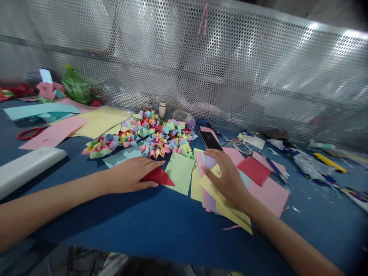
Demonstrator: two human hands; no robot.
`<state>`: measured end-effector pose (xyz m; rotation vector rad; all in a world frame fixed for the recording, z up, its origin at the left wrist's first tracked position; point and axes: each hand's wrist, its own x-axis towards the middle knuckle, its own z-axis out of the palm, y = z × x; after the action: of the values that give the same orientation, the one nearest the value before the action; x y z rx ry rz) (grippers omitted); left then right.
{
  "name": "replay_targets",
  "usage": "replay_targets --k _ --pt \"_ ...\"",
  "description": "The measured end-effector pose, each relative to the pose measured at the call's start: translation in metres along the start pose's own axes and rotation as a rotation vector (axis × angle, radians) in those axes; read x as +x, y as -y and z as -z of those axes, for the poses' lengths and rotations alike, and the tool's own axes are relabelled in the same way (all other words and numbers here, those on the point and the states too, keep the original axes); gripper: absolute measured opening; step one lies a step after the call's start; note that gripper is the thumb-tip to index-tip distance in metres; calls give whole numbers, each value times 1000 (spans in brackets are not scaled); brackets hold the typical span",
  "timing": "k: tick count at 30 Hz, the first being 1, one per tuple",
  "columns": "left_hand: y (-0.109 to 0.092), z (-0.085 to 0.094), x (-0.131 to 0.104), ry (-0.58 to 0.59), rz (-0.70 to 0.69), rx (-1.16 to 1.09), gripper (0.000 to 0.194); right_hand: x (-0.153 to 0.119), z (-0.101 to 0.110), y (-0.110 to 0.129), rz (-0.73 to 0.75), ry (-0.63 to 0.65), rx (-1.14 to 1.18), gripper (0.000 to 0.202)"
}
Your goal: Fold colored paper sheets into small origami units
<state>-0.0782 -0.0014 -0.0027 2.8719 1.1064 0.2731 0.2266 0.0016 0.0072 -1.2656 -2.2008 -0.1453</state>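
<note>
Head view: left hand (128,175) spread over a folded, pointed red paper piece (161,177) at seven o'clock on the blue desk (172,230); right hand (230,182) half-curled over pastel paper sheets (211,202) at five, contact unclear. Lifting one calls for a pinch.

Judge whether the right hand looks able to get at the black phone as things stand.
Probably yes: the black phone lies just beyond the fingers of the right hand, its dark face uncovered, and nothing seems to block the short way between them.
</note>
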Motion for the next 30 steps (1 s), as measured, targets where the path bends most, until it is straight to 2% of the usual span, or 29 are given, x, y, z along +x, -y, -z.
replay_targets --k 3,5,7,11,13,15,18,23,26,30 --pt "2 -2 1 -20 3 -6 50 -8 -9 29 89 117 133 35" --pt "1 -3 2 -49 23 -14 46 -11 -14 43 80 194 210 35" --pt "-3 -3 2 -90 63 -71 44 -13 -18 52 30 217 297 40" --pt "-18 -7 4 -197 121 -436 45 -14 -23 58 -68 233 474 48" --pt "-26 -12 7 -209 140 -742 47 -14 -24 57 -85 210 525 40" --pt "-33 -17 12 -163 180 -1053 52 -15 -23 57 -102 161 557 35" --pt "-41 -19 23 -114 241 -1328 53 -16 -21 56 -123 81 595 32" --pt "-50 -22 49 -5 179 -1507 46 -15 -22 52 -193 -98 678 43" --pt "-51 -25 56 48 153 -1580 43 -14 -22 47 -199 -116 711 32" --pt "-49 -30 57 9 200 -1546 39 -13 -21 45 -141 -178 676 18"
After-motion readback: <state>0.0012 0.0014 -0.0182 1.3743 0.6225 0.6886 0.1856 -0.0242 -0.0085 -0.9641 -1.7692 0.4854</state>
